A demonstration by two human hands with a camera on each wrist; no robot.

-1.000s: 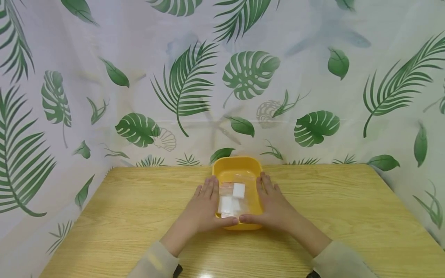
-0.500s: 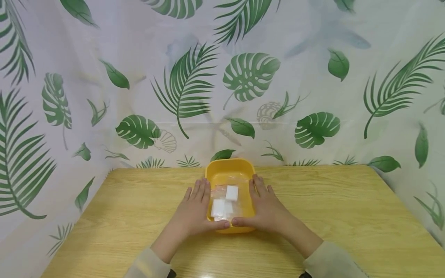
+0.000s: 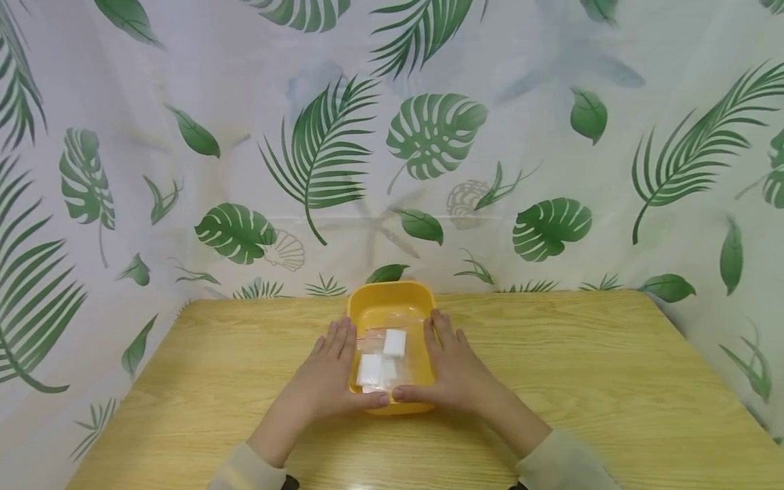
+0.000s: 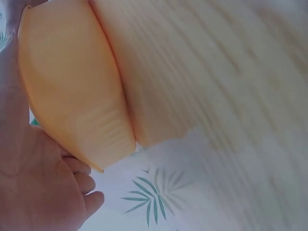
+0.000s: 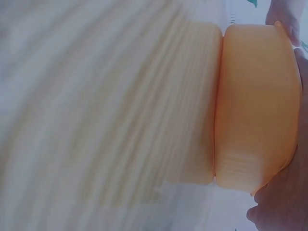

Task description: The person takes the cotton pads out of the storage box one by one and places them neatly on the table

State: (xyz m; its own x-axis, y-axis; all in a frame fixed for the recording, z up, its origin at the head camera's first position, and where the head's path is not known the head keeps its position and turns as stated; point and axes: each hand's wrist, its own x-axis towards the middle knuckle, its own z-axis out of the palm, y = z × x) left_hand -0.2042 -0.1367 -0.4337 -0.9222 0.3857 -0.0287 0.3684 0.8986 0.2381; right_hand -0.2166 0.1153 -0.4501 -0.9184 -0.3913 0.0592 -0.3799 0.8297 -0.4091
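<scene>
A yellow plastic bin stands on the wooden table in the head view. Inside lie clear plastic zip bags with white square pieces; their exact kind cannot be told. My left hand lies along the bin's left side, fingers straight, thumb across the near rim. On the opposite side my right hand mirrors it, straight fingers on the wall and thumb tip close to the left one. Both wrist views show the bin's outer wall low against the tabletop, partly covered by the hands.
The wood-grain table extends to both sides of the bin. Behind it hangs a white curtain printed with green leaves, meeting the table's far edge near the bin's back.
Both hands and the bin between them have moved left across the table. The bags inside have travelled along with it. The head view has also shifted slightly.
</scene>
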